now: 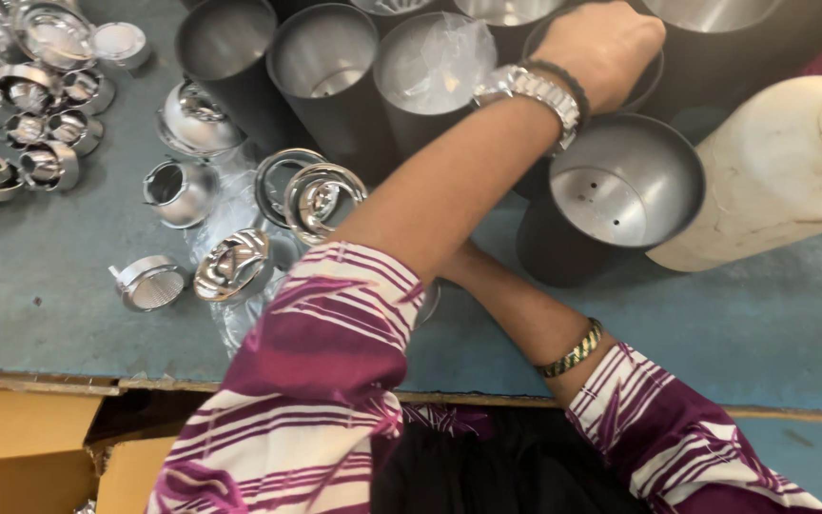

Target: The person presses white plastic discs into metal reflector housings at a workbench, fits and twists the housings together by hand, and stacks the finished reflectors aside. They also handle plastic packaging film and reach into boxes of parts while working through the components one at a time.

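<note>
My left arm, in a purple and white striped sleeve, crosses to the upper right. My left hand (601, 43), with a silver watch (530, 90) at the wrist, is curled in a fist over the rim of a black cylinder (656, 74) in the back row. My right forearm, wearing a gold bracelet (573, 350), runs leftward under the left arm, so my right hand is hidden behind it. Just below the left wrist stands another black cylinder (620, 190) with a shiny metal inside.
Several black cylinders stand along the back, one (430, 62) covered with clear plastic film. Chrome rings (321, 195) and caps (152, 283) lie on the blue-grey table (49, 286), with small chrome cups (30, 95) at top left. A white plastic jug (782, 171) lies right. Cardboard boxes (21, 447) sit below the edge.
</note>
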Motion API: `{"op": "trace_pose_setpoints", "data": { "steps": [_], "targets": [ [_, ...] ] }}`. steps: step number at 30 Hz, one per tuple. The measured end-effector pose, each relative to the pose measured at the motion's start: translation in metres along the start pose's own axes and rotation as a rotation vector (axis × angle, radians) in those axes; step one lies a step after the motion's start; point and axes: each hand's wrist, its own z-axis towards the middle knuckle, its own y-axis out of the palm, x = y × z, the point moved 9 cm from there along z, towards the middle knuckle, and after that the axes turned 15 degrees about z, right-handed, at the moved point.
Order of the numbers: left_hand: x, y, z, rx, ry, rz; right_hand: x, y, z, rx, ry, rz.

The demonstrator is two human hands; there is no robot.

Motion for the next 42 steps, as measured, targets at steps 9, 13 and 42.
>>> {"op": "trace_pose_setpoints", "data": {
  "steps": [9, 13, 42],
  "targets": [
    [-0.01, -0.04, 0.016, 0.044, 0.127, -0.05, 0.027, -0.002, 0.002, -0.056, -0.029, 0.199],
    [-0.047, -0.128, -0.105, 0.162, 0.224, -0.093, 0.02, -0.017, 0.004, 0.009, 0.071, -0.191],
    [-0.187, -0.07, -0.48, 0.372, -1.14, 0.524, 0.054, -0.033, -0.01, -0.052, 0.187, 0.005]
  ]
}}
